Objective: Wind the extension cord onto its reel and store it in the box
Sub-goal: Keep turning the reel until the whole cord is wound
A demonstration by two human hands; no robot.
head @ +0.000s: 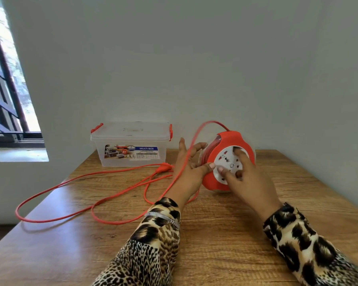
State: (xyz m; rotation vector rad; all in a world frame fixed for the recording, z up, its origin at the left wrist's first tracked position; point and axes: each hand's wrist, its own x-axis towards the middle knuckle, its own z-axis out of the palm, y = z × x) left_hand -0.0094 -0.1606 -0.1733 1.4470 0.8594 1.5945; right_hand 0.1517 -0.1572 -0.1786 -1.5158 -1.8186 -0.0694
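With the reel (227,162) upright on the bench (215,234) beside the closed box (130,144), the right hand (244,178) had its fingertips curled into the white hub while the left hand (189,168), fingers spread, steadied the rim and guided the cord (103,203), which wound best under light, even tension.

- The counter (236,234) is bare wood in front of the reel (225,162), between the two sleeves, and to the reel's right as far as the wall.
- Loops of red cord (70,182) sprawl over the left half, from the near-left edge toward the plug (164,167), crossing any low path there.
- One strand rises in an arc from the counter over the left hand (189,168) to the reel's top.
- The closed clear box (130,145) stands against the back wall, left of the reel, with a gap between them.
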